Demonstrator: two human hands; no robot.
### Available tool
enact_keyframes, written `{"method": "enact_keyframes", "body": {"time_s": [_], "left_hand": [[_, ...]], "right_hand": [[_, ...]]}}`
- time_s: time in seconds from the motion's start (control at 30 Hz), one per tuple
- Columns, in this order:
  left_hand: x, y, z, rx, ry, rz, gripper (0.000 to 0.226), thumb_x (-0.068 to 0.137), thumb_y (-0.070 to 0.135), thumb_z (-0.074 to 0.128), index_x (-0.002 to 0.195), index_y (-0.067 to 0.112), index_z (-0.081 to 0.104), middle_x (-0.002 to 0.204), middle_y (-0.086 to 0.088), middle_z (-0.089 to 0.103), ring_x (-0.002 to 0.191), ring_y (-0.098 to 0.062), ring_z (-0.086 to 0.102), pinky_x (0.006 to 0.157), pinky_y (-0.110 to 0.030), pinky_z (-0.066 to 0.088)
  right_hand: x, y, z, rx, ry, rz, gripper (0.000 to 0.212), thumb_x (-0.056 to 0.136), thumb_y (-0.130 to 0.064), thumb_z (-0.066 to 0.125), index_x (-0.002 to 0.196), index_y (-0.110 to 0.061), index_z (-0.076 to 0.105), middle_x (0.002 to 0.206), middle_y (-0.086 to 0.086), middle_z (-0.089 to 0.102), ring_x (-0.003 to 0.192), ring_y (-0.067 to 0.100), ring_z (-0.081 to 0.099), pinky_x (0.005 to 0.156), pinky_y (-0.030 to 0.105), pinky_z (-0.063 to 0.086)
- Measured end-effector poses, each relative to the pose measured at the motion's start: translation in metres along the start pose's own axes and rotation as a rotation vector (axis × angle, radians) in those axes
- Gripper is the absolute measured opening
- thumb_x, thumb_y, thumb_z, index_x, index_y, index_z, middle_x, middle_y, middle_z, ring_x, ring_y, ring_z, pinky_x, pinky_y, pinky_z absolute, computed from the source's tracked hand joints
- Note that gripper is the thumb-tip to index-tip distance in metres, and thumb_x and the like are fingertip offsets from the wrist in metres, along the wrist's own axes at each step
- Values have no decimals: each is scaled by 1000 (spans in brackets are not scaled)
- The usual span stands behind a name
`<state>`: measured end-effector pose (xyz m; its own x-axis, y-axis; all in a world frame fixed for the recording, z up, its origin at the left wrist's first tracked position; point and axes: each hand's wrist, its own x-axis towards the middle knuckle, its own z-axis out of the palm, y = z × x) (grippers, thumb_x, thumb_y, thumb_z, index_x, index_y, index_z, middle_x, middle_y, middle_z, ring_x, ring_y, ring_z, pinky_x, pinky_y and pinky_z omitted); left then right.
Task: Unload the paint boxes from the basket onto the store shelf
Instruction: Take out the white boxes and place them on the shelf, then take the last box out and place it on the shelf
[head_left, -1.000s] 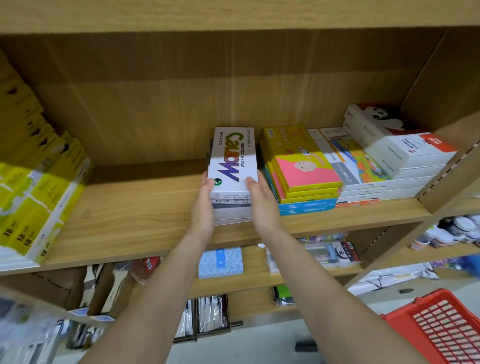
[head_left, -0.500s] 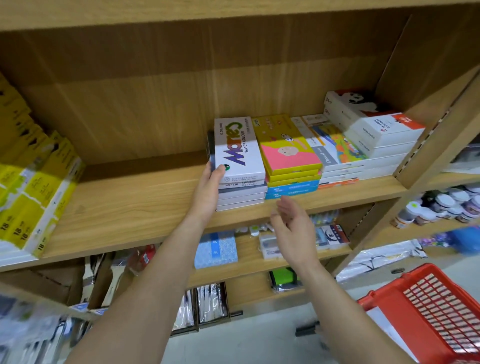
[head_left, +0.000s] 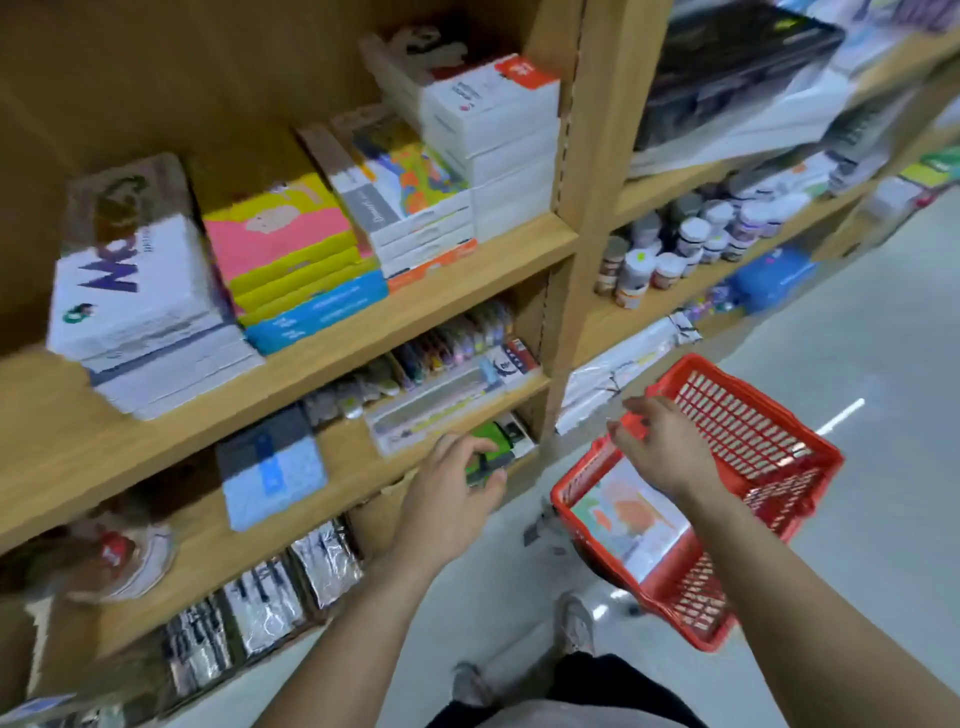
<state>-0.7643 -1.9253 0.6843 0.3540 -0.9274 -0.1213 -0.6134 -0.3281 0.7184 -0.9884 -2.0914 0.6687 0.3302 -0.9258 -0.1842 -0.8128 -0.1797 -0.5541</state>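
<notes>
A stack of white water-colour paint boxes (head_left: 140, 306) lies on the wooden shelf (head_left: 363, 332) at the left, beside yellow-pink boxes (head_left: 280, 244). A red plastic basket (head_left: 769, 467) sits on the floor at the right, with a flat pale box with an orange picture (head_left: 628, 519) inside it. My right hand (head_left: 665, 447) hovers over the basket's near rim, fingers spread, holding nothing. My left hand (head_left: 447, 499) hangs in front of the lower shelf, fingers loosely curled, empty.
More white box stacks (head_left: 488, 135) fill the shelf's right end against an upright post (head_left: 587, 208). Lower shelves hold a blue pack (head_left: 275, 467) and pens. Small paint jars (head_left: 691, 244) stand in the bay to the right. My shoes (head_left: 574, 618) are on the grey floor.
Both hands have left the white box stack on the shelf and dropped down to the right. The view has swung toward the basket, and my right hand is now over it.
</notes>
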Motion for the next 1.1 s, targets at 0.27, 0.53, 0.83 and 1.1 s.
{"method": "enact_keyframes", "body": {"time_s": [0.27, 0.53, 0.83, 1.1], "left_hand": [[102, -14, 194, 144, -284, -162, 53, 91, 39, 68, 139, 19, 54, 138, -5, 58, 121, -26, 60, 96, -41, 50], [170, -52, 323, 107, -321, -137, 57, 104, 32, 52, 158, 25, 34, 161, -7, 43, 140, -31, 48, 106, -43, 45], [173, -64, 336, 121, -239, -100, 49, 105, 27, 41, 154, 32, 41, 148, -3, 58, 132, -29, 57, 103, -51, 49], [172, -62, 335, 102, -242, -163, 49, 104, 36, 38, 152, 41, 37, 148, 6, 57, 131, -21, 56, 106, -44, 48]], "right_hand": [[25, 209, 29, -66, -281, 415, 61, 94, -43, 65, 140, -3, 56, 138, 25, 60, 124, 39, 60, 103, 41, 48], [94, 320, 152, -42, -387, 483, 75, 90, -63, 63, 141, -10, 50, 138, 22, 55, 127, 42, 54, 104, 44, 44], [110, 353, 222, -143, -380, 513, 86, 78, -61, 68, 144, -13, 41, 141, 14, 51, 132, 37, 49, 107, 52, 41], [119, 337, 191, -80, -452, 362, 48, 95, -52, 59, 124, -15, 54, 118, 15, 70, 106, 38, 69, 88, 45, 54]]}}
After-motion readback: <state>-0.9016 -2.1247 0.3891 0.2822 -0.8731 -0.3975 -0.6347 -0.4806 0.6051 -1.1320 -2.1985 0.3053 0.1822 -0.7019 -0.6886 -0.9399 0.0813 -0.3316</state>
